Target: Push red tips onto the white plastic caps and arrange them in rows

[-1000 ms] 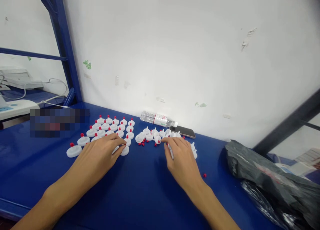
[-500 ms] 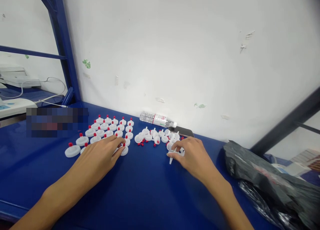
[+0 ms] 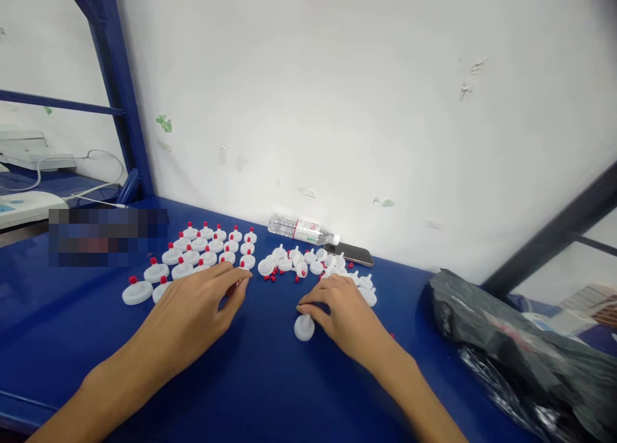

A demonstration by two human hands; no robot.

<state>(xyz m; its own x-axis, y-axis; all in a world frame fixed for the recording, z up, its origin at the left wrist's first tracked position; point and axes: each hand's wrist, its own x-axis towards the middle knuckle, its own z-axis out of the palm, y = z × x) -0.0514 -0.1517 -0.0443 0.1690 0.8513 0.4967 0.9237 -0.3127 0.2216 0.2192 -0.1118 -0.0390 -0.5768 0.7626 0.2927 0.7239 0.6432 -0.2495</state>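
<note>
While my right hand point(image 3: 348, 309) is pinching a newly separated spouted cap point(image 3: 304, 328) before the bottle point(image 3: 306, 229), my left hand point(image 3: 195, 301) is curling narrowly, contents unclear.

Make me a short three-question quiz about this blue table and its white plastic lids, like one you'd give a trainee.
1. True or false: the right hand pinches a round white plastic lid by its spout.
2. What colour are the small plastic caps on the white lids in rows? A) green B) red C) blue
3. Fill in: the clear plastic bottle with a white label lies on its ____.

Key: 1 true; 2 B; 3 side
</note>
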